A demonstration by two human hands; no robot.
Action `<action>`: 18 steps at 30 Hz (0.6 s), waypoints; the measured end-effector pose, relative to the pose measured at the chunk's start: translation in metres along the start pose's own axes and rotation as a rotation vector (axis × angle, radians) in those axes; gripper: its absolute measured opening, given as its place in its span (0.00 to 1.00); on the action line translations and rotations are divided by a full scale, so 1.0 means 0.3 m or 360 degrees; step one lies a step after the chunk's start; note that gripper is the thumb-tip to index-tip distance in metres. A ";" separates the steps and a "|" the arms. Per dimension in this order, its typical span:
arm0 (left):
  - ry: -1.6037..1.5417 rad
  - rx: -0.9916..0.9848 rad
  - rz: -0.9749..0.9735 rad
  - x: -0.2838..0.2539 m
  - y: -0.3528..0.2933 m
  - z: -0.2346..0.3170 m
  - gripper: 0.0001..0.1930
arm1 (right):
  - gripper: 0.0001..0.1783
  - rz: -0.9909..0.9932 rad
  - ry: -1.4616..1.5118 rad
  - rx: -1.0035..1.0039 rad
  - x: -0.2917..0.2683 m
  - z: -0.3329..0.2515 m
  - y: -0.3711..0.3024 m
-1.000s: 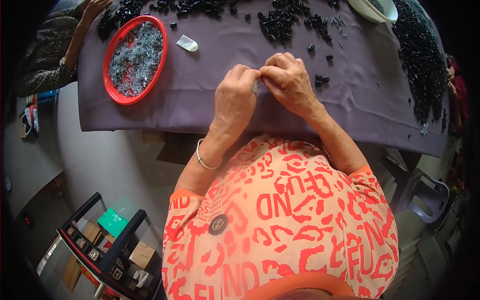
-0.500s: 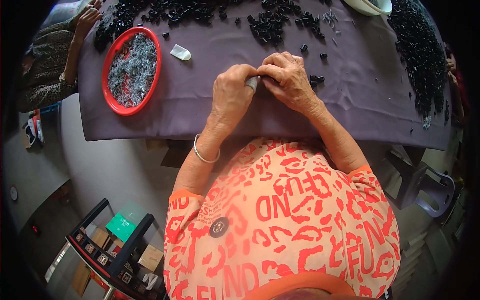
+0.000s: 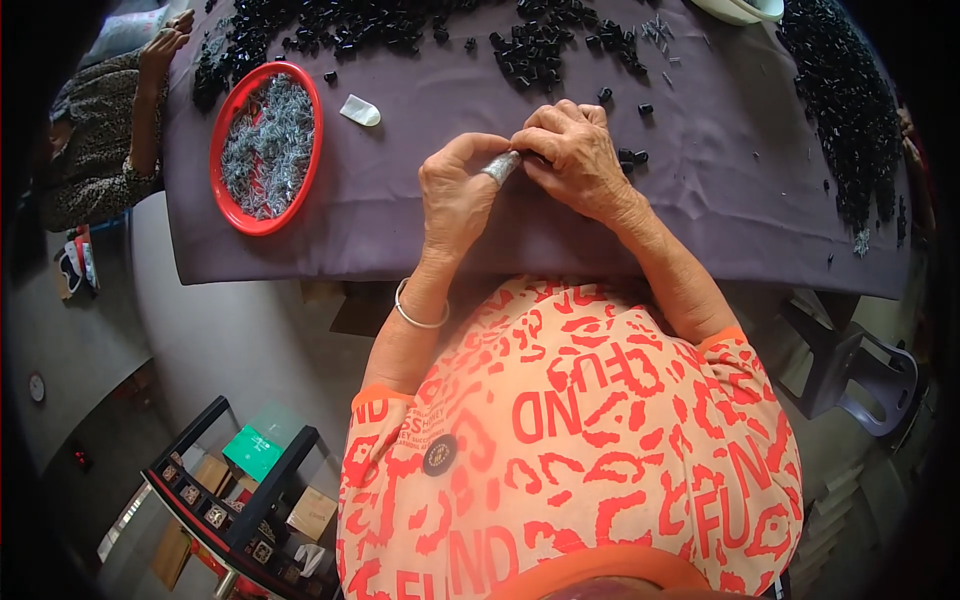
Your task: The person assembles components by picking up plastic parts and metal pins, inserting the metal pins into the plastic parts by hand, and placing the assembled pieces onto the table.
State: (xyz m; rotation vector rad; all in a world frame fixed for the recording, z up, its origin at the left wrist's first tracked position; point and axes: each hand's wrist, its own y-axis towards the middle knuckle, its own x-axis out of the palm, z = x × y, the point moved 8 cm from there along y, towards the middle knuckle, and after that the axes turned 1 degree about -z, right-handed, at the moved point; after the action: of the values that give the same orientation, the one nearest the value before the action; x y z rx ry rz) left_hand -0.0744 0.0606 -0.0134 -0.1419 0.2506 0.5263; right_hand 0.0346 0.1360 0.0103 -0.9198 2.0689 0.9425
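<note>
My left hand [image 3: 458, 190] and my right hand [image 3: 578, 158] meet fingertip to fingertip above the cloth, both pinched closed. Whatever small piece they hold between them is hidden by the fingers. A grey wrap [image 3: 501, 168] covers the left thumb's tip. Right beside my right hand lie a few small black plastic caps [image 3: 630, 159]. To the left of my left hand stands a red oval tray [image 3: 217, 165] full of small clear-grey pins [image 3: 268, 145]. A white finger-shaped sleeve [image 3: 361, 110] rests between tray and hand.
Heaps of black caps [image 3: 535, 55] lie along the far side of the purple-grey tablecloth [image 3: 420, 90], with a long pile [image 3: 835, 110] at the right. A pale bowl [image 3: 745, 8] stands far right. Another person's hand [image 3: 165, 42] shows at upper left; a grey plastic chair [image 3: 870, 385] at right.
My left thumb has straightened and its wrapped tip now shows more fully, pointing toward my right fingertips. The right hand stays nearly in place. The whole view has shifted slightly.
</note>
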 end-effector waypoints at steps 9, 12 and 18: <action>-0.0429 -0.0332 -0.0135 0.032 -0.003 -0.012 0.07 | 0.12 0.0006 0.0089 -0.0006 0.011 0.025 -0.008; -0.0420 -0.0414 -0.0164 0.038 -0.003 -0.029 0.07 | 0.11 0.0005 0.0120 -0.0003 0.010 0.030 -0.006; -0.0560 -0.0589 -0.0231 0.045 0.010 -0.035 0.06 | 0.09 0.0041 0.0186 0.0001 0.008 0.037 -0.012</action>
State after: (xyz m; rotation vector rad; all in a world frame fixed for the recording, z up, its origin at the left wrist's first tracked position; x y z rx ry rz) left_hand -0.0668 0.0674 -0.0274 -0.4191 -0.2026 0.4404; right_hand 0.0392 0.1426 0.0015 -0.9706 2.1839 0.9211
